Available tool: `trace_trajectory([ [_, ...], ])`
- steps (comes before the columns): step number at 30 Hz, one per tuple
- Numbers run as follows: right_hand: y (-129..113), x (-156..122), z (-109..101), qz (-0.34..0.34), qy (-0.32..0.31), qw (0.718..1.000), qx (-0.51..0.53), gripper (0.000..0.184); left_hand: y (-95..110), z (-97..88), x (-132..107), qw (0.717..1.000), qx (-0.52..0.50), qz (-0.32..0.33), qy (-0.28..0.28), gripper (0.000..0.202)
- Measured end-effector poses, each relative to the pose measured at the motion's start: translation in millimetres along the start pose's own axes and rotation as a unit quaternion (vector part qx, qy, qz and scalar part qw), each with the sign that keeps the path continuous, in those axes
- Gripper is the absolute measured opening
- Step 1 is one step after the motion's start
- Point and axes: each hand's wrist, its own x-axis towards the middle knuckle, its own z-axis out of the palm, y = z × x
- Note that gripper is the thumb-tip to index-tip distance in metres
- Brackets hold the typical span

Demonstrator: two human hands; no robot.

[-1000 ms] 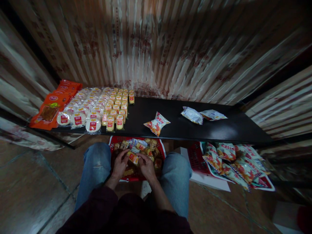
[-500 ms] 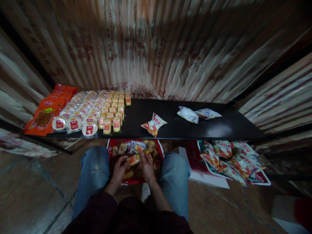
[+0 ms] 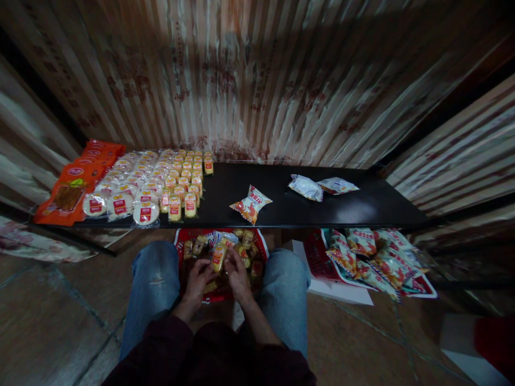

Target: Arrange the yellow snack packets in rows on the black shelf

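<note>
Grip: left hand [image 3: 198, 280] and right hand [image 3: 237, 272] pinch 1 yellow pack [image 3: 218, 256] below black shelf [image 3: 289, 209], striped walls [image 3: 257, 80].

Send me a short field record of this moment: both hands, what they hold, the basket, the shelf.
left hand: grips the yellow packet from its left side
right hand: grips the same packet from its right
packet pose: roughly upright, just above the red basket
red basket: between the knees, holds small wrapped snacks
shelf: black, beyond the knees
shelf left end: snack rows, tightly lined up
shelf middle: one red-and-white bag, alone
shelf right: two white packets, side by side
</note>
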Motion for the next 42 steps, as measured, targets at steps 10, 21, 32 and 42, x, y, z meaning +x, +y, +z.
trace_trajectory([
  [10, -4.3, -7.6, 6.0, -0.003, -0.041, 0.999, -0.011, 0.043, 0.5, -1.5, 0.4, 0.999, 0.036, 0.023, -0.024, 0.040],
  [21, -4.5, -8.0, 6.4, -0.011, -0.016, 1.000, -0.004, 0.038, 2.7, 1.4, -1.8, 0.998, 0.060, -0.016, -0.021, 0.051],
  [32, -2.2, -10.2, 3.6, 0.000, -0.047, 0.998, -0.048, 0.030, -3.2, 0.0, 6.1, 0.989, -0.061, -0.133, 0.025, 0.026],
  [42, -18.7, -14.4, 5.5, 0.037, -0.038, 0.999, -0.010, 0.036, 8.2, 4.2, 2.9, 0.969, -0.161, -0.184, -0.033, 0.018],
])
